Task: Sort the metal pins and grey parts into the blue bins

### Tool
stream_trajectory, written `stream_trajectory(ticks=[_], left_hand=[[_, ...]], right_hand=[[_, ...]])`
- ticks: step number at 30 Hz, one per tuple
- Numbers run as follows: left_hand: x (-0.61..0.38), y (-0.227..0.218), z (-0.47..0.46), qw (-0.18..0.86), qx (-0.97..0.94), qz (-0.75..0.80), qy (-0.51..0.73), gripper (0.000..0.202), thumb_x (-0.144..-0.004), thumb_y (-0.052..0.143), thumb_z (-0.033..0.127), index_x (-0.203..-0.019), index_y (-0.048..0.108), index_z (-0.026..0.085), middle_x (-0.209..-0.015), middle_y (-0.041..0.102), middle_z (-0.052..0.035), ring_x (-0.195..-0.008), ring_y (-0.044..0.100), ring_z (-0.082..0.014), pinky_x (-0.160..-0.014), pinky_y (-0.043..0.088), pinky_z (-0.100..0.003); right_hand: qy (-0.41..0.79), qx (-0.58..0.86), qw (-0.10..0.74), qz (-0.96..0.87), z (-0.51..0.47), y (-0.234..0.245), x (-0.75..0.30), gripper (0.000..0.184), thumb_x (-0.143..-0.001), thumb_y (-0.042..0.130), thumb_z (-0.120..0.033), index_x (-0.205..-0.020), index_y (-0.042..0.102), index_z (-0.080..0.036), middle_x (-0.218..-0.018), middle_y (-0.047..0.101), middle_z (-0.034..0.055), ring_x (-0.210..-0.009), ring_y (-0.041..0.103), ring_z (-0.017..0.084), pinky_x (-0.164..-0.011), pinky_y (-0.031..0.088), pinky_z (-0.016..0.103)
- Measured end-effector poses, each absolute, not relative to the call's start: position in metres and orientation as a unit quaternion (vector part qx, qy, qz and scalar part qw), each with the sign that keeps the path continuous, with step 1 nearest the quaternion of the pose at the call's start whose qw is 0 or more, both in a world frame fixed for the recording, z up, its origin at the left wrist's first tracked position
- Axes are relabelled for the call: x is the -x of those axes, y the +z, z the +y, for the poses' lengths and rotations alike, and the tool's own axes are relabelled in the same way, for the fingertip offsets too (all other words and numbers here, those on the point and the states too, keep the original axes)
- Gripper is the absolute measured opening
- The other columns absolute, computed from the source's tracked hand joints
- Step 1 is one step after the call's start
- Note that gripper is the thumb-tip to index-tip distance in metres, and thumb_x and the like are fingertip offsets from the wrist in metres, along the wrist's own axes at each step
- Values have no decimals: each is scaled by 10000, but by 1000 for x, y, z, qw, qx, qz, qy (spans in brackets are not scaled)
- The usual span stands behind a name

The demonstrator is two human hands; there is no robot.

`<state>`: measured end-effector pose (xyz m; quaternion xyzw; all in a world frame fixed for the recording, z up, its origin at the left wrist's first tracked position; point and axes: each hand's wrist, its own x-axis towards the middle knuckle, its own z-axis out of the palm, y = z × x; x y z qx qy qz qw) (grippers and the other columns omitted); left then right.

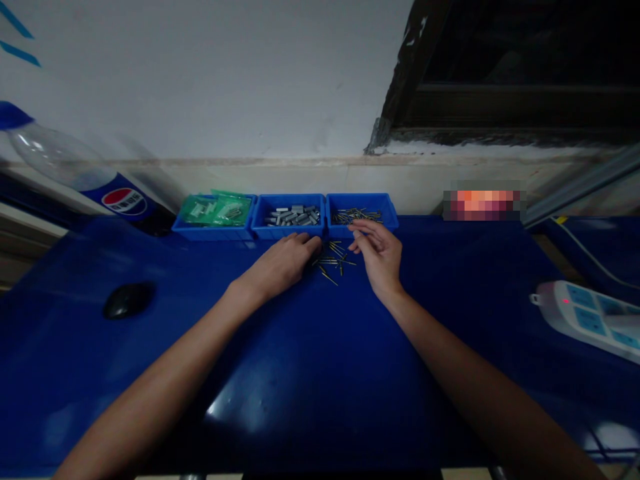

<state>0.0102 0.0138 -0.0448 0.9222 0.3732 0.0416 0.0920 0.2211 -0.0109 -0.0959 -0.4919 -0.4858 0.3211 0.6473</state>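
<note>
Thin brass-coloured metal pins lie loosely in a small pile on the blue tabletop, between my two hands. My left hand rests palm down at the left edge of the pile, with its fingers curled under and their tips hidden. On the other side, my right hand is raised in front of the right blue bin, its fingers bent and its thumb apart from them; nothing shows between them. More pins of the same look lie inside that bin.
The middle blue bin holds short silvery metal pieces; the left bin holds green plastic packets. A Pepsi bottle stands at the back left, near a black mouse. At right lies a white power strip. A wall bounds the back.
</note>
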Motion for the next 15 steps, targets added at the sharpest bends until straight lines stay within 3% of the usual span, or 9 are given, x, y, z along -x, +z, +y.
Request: stream_trajectory(ticks=[3,10,15], left_hand=[[-7,-41,15,134,-913,377,86,248,-1012,428,67,-1133,627,152,-985,667,-94,-745,628,-187,-721,532,-321],[-11,-29,16,191,-880,350,257,364,-914,556,72,-1230,701,181,-1151,733,-89,-965,709,-200,-898,587,-348],[-13,-28,13,311,-810,375,327,227,-906,676,180,-1110,772,151,-1039,789,-85,-871,747,-181,-827,624,-310]], right_hand=[[325,488,651,-482,-11,-96,-221,176,-899,725,-310,-1053,765,-235,-1019,805,56,-654,702,144,-638,597,328],[338,481,651,-480,-11,-96,-222,168,-893,721,-321,-1032,767,-240,-987,805,42,-643,692,142,-610,564,312],[369,462,634,-499,-13,-93,-221,137,-901,712,-325,-991,767,-237,-885,796,32,-636,686,148,-618,562,318]])
